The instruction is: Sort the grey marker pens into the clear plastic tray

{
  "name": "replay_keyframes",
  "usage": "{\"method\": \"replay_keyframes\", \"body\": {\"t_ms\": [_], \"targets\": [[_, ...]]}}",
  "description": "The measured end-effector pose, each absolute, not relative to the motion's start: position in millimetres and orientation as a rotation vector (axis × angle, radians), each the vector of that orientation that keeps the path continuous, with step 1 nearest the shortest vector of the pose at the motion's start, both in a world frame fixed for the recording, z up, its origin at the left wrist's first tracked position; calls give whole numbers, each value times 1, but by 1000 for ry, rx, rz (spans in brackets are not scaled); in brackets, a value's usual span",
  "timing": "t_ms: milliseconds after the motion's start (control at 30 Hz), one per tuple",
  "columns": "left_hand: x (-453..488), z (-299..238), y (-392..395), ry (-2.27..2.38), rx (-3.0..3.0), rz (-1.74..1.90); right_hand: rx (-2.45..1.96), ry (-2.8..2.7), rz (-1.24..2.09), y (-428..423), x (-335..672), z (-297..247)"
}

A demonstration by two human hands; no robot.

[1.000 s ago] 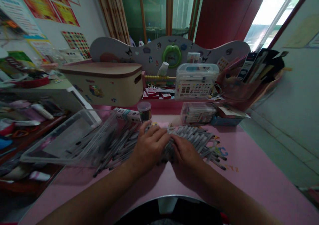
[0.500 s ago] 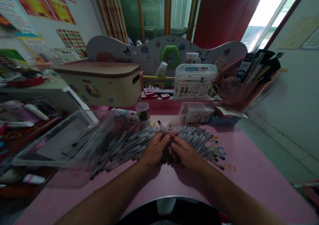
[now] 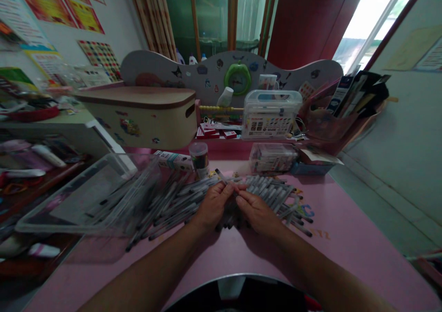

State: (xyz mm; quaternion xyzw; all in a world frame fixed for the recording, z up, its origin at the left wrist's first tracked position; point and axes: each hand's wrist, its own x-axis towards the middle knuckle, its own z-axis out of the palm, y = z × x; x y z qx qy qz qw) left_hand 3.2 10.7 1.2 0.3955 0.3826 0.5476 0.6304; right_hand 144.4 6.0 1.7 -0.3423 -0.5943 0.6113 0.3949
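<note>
My left hand (image 3: 214, 204) and my right hand (image 3: 256, 209) meet over the middle of the desk. Between them they pinch a pen (image 3: 221, 176) with a clear barrel and a dark end, tilted up to the left. Its lower part is hidden by my fingers. Around and beneath both hands spreads a heap of similar pens (image 3: 183, 203), reaching out to the right as well. More pens lie in a clear plastic bin (image 3: 69, 226) on the left, which is tilted and partly blurred.
On the pink desk (image 3: 352, 252), a clear round jar (image 3: 199, 157) and a white carton (image 3: 174, 160) stand behind the heap. A clear box (image 3: 271, 157) sits back right. Behind are a lidded storage box (image 3: 145, 120) and a handled plastic case (image 3: 271, 116).
The pen between my hands has shifted slightly to the left and its tip points a little more leftward. Both hands stay in nearly the same place.
</note>
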Motion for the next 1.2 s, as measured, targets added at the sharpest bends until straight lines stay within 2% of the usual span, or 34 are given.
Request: {"method": "replay_keyframes", "body": {"t_ms": [167,400,667,967,1200], "targets": [[-14,10,18,902,822,1346,-1065,-1378,1535,12,153,0],[-21,7,10,693,825,910,-1069,-1157,1574,19,160,7],[-23,9,5,609,867,688,-1077,-1163,1630,20,157,-3],[-23,7,4,560,738,803,-1078,-1117,1700,18,156,-3],[-11,6,-1,820,804,1180,-1078,-935,1698,24,158,-7]]}}
